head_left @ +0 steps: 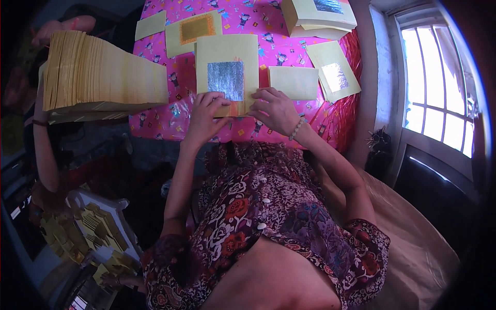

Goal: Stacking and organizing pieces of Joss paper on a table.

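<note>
A single head-worn fisheye view looks steeply down, close over the pink table [170,72].

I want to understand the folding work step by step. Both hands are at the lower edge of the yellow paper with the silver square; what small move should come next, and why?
Probably fold the lower edge upward. The left hand and right hand both pinch the bottom of the yellow sheet, just under its silver foil square, and the edge there already looks slightly lifted off the pink cloth.

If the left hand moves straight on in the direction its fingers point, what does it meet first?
The left hand points up and right across the yellow paper sheet it touches. It would probably meet the silver foil square on that sheet first.
</note>
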{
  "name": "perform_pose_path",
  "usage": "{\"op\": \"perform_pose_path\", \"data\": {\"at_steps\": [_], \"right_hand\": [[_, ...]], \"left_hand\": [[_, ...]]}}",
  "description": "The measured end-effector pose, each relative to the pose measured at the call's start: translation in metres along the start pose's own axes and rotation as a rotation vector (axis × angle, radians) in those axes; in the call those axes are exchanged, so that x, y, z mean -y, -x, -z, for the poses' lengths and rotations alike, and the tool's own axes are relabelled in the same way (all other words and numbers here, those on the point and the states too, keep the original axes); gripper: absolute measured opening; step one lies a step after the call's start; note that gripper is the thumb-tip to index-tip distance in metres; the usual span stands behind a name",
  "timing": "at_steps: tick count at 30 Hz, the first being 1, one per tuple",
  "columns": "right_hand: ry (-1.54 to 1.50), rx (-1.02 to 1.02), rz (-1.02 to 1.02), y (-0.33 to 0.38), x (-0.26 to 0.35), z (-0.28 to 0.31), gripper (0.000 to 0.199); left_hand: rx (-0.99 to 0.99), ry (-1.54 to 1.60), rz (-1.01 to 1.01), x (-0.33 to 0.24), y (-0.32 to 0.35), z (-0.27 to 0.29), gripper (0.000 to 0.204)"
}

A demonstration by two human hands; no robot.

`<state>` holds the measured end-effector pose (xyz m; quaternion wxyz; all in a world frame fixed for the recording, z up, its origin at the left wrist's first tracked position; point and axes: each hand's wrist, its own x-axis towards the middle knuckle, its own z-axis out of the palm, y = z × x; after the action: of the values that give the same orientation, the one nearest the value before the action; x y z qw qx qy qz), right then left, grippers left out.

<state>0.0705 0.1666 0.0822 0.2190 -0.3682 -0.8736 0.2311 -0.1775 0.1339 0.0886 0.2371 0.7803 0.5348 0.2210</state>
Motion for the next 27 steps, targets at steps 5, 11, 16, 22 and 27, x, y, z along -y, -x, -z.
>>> {"op": "perform_pose_path", "data": {"at_steps": [5, 11, 16, 22, 27], "right_hand": [[-0.082, 0.014, -0.082, -0.004, 0.003, 0.005, 0.013], [-0.123, -0.003, -0.111, -0.007, 0.003, 0.005, 0.013], [-0.155, -0.011, -0.139, -0.007, 0.003, 0.004, 0.013], [-0.181, -0.024, -0.159, -0.007, 0.002, 0.003, 0.013], [-0.19, -0.03, -0.171, -0.009, 0.002, 0.003, 0.014]], "left_hand": [[0.089, 0.114, 0.008, 0.004, -0.006, 0.01, 0.04], [0.117, 0.155, 0.046, 0.007, -0.007, 0.013, 0.04], [0.124, 0.166, 0.044, 0.007, -0.008, 0.013, 0.039], [0.121, 0.173, 0.038, 0.008, -0.008, 0.014, 0.039], [0.122, 0.181, 0.04, 0.01, -0.009, 0.013, 0.04]]}}
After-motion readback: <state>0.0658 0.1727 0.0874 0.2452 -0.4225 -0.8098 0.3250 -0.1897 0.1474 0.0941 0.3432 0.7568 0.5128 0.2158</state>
